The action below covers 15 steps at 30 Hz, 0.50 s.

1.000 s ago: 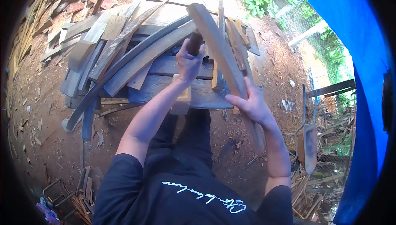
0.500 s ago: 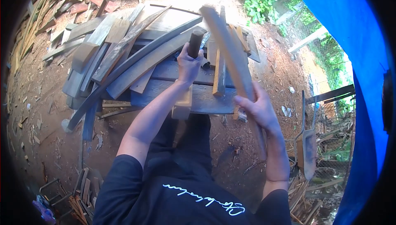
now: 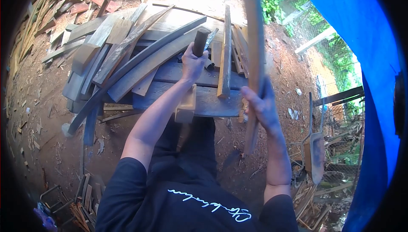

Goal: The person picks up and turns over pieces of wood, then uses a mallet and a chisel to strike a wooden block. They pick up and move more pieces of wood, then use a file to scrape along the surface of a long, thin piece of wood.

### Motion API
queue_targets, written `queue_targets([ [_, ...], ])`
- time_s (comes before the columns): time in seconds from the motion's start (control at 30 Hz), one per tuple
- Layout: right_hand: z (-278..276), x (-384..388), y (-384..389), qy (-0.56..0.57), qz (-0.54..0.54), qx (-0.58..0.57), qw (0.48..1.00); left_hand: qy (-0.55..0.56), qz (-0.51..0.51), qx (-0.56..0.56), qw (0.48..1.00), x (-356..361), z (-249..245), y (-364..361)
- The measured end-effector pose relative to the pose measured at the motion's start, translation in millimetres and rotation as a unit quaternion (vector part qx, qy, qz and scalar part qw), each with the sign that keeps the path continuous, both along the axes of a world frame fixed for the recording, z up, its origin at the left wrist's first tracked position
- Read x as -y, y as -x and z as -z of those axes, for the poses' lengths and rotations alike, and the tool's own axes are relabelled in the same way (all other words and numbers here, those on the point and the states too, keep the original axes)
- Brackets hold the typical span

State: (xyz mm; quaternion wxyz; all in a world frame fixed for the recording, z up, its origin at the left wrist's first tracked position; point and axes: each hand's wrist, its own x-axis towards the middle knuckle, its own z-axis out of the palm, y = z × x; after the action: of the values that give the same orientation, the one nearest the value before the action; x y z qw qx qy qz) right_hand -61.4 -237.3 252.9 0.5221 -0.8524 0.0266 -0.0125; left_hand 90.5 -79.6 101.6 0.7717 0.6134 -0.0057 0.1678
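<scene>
My left hand (image 3: 193, 65) is closed around a dark, thick cylindrical piece (image 3: 201, 42), its round end pointing up above the bench; what the lower part joins is hidden by the hand. On the right, my right hand (image 3: 262, 106) grips a long, slightly curved wooden plank (image 3: 255, 41) near its lower part, thumb across the near face. The plank stands steeply, held off the bench, and its top runs out of view. Between the hands, a narrow wooden strip (image 3: 225, 58) lies on the dark bench (image 3: 212, 102). A squared wooden block (image 3: 185, 104) sits at the bench's near edge.
Several curved and straight boards (image 3: 144, 58) are piled on the bench's left side. Scrap wood (image 3: 32, 24) heaps at the far left. A blue tarp (image 3: 340, 2) hangs at right, near a wheelbarrow (image 3: 315, 155) and wire fence. Chips litter the dirt floor.
The plank in my right hand has swung from leaning left to nearly vertical, its top moving right and its lower end left. My left hand has barely moved.
</scene>
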Motion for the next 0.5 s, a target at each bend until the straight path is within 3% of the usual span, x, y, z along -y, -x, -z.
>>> queue_targets([
  [0.07, 24, 5, -10, 0.061, -0.011, 0.022, 0.998, 0.003, 0.004, 0.008, 1.0, 0, -2, 0],
  [0.13, 29, 14, -17, 0.148, -0.06, -0.119, 0.98, 0.018, -0.003, -0.011, 1.0, -5, 12, -11],
  [0.2, 17, 13, -13, 0.15, -0.056, -0.144, 0.977, 0.037, -0.017, -0.039, 0.998, -13, 9, -10],
  [0.3, 8, 0, 3, -0.026, -0.043, -0.031, 0.998, 0.057, 0.0, -0.052, 0.997, -16, 13, -9],
  [0.4, 30, -4, -3, 0.06, -0.096, -0.091, 0.989, 0.06, 0.031, 0.003, 0.998, -9, 8, -1],
  [0.43, 56, 8, -3, 0.091, -0.053, -0.055, 0.993, 0.058, 0.033, 0.007, 0.998, -11, 6, 3],
  [0.5, 37, 14, -6, 0.098, -0.07, -0.094, 0.988, 0.121, 0.093, -0.043, 0.987, -22, 3, 10],
])
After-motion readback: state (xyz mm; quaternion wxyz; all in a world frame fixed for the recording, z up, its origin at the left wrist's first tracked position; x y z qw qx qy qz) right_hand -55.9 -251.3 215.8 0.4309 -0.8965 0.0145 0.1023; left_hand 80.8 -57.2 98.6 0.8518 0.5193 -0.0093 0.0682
